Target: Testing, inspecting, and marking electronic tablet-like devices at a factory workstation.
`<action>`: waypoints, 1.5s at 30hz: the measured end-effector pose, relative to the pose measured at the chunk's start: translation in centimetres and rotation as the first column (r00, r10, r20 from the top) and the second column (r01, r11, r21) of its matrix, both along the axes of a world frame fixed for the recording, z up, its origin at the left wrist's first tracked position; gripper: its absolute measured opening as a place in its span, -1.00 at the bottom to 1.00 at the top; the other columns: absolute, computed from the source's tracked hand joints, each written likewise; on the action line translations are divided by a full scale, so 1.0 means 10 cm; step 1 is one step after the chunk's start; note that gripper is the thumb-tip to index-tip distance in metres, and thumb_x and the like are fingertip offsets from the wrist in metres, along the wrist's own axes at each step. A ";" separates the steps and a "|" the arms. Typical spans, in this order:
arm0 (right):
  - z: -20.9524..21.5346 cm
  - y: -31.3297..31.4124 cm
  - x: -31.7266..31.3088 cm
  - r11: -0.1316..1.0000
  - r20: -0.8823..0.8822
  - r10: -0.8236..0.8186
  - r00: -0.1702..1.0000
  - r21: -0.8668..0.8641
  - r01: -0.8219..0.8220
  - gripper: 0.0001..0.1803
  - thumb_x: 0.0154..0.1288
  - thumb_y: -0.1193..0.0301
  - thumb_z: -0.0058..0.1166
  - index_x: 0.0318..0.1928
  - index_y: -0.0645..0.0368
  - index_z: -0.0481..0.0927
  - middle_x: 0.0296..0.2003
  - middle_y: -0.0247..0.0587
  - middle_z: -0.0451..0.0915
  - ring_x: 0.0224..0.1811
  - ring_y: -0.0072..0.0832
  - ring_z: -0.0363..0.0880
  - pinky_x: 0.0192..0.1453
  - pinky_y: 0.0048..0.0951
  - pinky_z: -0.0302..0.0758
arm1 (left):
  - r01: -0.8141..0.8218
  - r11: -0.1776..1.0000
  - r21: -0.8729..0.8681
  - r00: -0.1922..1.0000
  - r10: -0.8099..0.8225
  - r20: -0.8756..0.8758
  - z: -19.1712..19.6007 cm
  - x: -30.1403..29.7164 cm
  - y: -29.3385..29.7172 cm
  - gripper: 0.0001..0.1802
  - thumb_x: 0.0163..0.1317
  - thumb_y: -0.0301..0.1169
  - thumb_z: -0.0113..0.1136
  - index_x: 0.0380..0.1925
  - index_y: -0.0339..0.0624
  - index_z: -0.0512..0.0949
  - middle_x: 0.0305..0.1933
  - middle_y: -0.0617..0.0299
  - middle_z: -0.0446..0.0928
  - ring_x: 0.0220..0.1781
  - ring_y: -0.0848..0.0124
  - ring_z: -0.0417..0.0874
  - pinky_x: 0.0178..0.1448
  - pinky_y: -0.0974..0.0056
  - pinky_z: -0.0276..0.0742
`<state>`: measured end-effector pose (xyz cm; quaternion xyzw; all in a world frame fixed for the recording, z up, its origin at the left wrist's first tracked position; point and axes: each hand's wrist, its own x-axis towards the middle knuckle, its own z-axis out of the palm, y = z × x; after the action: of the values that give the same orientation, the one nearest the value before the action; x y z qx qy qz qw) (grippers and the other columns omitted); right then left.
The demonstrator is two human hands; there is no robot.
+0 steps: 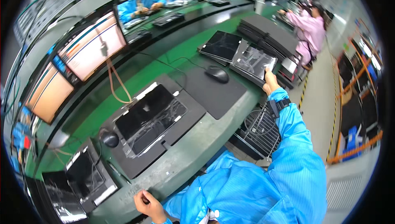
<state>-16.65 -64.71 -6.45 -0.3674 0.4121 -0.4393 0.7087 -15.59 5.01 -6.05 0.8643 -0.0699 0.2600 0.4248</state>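
plastic-wrapped panel point(253, 61) pinched in right hand point(270, 82) grip; left hand point(148, 205) fisted at bench edge point(181, 170)

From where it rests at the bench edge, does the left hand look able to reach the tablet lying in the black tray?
Probably yes: the left hand sits at the near bench edge, and the bench top up to the tablet in its black tray shows nothing in between.
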 end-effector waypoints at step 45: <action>0.61 3.94 0.80 -0.401 -0.486 0.575 0.658 -0.869 -0.291 -0.93 0.20 0.59 0.27 -0.31 0.22 0.64 -0.55 -0.21 0.45 -0.54 -0.28 0.43 -0.39 -0.24 0.31 | 0.042 0.999 -0.026 0.982 -0.037 0.183 0.37 0.03 0.12 -0.55 0.22 -0.47 0.38 0.14 -0.19 0.61 0.35 -0.08 0.46 0.38 -0.02 0.52 0.44 -0.04 0.44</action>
<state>-8.63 -25.33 -0.34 -0.8413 -0.3167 -0.2896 0.3285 -15.33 6.19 -2.36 0.8288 -0.1217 0.3307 0.4346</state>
